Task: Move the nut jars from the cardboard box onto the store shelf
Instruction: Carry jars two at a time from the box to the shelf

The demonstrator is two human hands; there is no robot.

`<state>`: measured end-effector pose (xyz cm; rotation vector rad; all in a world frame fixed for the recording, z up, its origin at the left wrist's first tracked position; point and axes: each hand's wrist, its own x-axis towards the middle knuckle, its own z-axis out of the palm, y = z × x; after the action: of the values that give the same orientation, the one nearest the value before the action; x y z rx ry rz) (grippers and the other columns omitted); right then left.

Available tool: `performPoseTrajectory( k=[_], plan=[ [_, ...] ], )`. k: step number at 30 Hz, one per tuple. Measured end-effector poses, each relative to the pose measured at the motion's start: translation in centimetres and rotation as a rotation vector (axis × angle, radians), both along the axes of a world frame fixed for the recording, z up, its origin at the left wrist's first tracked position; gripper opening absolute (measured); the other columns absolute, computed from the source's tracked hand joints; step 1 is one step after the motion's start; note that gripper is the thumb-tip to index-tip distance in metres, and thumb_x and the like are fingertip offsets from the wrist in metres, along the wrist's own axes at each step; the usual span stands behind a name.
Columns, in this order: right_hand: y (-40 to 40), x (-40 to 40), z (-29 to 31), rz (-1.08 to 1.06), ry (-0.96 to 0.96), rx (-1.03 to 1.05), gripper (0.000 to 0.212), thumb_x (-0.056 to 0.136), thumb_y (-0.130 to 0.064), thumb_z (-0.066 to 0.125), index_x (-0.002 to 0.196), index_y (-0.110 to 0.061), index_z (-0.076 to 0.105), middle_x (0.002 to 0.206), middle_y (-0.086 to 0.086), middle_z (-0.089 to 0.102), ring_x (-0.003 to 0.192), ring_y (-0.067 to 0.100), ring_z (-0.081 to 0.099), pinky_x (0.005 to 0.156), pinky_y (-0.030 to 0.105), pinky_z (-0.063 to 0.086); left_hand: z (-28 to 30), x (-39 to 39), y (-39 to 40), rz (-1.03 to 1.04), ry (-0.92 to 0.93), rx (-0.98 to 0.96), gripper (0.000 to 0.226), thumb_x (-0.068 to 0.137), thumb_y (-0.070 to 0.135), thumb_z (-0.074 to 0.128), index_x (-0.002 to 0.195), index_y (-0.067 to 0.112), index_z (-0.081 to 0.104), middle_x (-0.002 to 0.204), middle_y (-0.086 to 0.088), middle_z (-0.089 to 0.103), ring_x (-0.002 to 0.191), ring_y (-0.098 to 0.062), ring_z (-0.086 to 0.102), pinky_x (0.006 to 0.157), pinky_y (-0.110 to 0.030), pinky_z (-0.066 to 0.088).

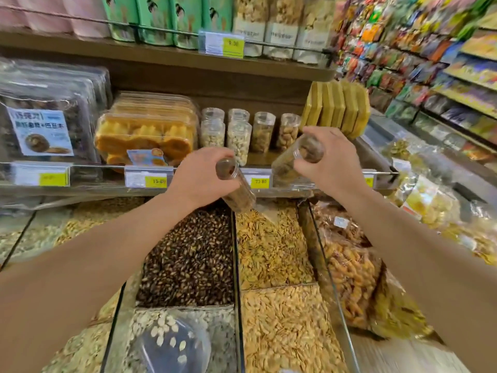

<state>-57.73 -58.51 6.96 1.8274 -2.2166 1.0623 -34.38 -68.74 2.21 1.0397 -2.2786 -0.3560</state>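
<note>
My left hand [200,175] grips a clear nut jar [238,188] by its upper end, the jar tilted down to the right above the seed bins. My right hand [326,160] holds a second clear nut jar [289,164], tilted left toward the shelf [80,191]. Both jars hang just in front of the shelf's front rail. Several clear nut jars [239,135] stand in a row at the back of that shelf, between my hands. The cardboard box is not in view.
Clear cookie packs [145,135] and dark pastry packs [45,117] fill the shelf's left part; yellow-green packets [336,109] lean at its right. Open bins of seeds [271,251] lie below my arms. Bagged snacks [352,265] sit on the right. An upper shelf [166,57] overhangs.
</note>
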Motion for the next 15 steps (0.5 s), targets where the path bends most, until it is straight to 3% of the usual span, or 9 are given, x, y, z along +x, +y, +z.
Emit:
performPoseTrajectory(
  k=[5, 7, 10, 13, 15],
  plan=[
    [-6.4, -3.9, 0.2, 0.056, -0.002, -0.004, 0.054, 0.079, -0.033, 0.07, 0.13, -0.026, 0.054, 0.123, -0.007, 0.054, 0.103, 0.001, 0.046, 0.076, 0.006, 0.028, 1.0, -2.8, -1.8, 0.065, 0.003, -0.003, 0.058, 0.069, 0.049, 0.068, 0.121, 0.027, 0.062, 0.104, 0.009, 0.062, 0.102, -0.011, 0.057, 0.086, -0.029, 0.044],
    [-8.9, -4.9, -0.3, 0.102, 0.004, 0.042, 0.054, 0.079, -0.034, 0.071, 0.129, -0.025, 0.055, 0.125, -0.005, 0.056, 0.107, 0.005, 0.047, 0.081, 0.012, 0.031, 1.6, -3.5, -2.4, 0.083, 0.005, 0.007, 0.057, 0.069, 0.047, 0.07, 0.122, 0.027, 0.062, 0.102, 0.014, 0.058, 0.099, -0.008, 0.054, 0.084, -0.027, 0.043],
    [-12.5, -6.0, -1.3, 0.14, 0.002, 0.123, 0.051, 0.079, -0.034, 0.072, 0.127, -0.025, 0.057, 0.125, -0.007, 0.058, 0.117, 0.011, 0.052, 0.088, 0.02, 0.033, 2.4, -4.5, -3.7, 0.112, 0.001, -0.002, 0.057, 0.07, 0.041, 0.072, 0.125, 0.028, 0.061, 0.114, 0.013, 0.063, 0.104, -0.005, 0.056, 0.087, -0.021, 0.042],
    [-15.7, -6.7, -2.5, 0.144, 0.002, 0.224, 0.061, 0.082, -0.033, 0.071, 0.138, -0.022, 0.051, 0.136, 0.002, 0.054, 0.125, 0.02, 0.048, 0.088, 0.022, 0.031, 2.9, -5.3, -4.9, 0.133, 0.005, -0.003, 0.055, 0.071, 0.038, 0.074, 0.124, 0.03, 0.061, 0.119, 0.013, 0.063, 0.105, -0.005, 0.057, 0.087, -0.022, 0.046],
    [-17.6, -6.9, -3.2, 0.139, 0.04, 0.317, 0.062, 0.084, -0.035, 0.067, 0.141, -0.022, 0.046, 0.138, 0.008, 0.052, 0.127, 0.027, 0.046, 0.097, 0.028, 0.034, 3.0, -5.7, -5.5, 0.15, 0.001, 0.0, 0.055, 0.071, 0.037, 0.074, 0.124, 0.03, 0.062, 0.119, 0.013, 0.063, 0.103, -0.005, 0.058, 0.083, -0.019, 0.045]
  ],
)
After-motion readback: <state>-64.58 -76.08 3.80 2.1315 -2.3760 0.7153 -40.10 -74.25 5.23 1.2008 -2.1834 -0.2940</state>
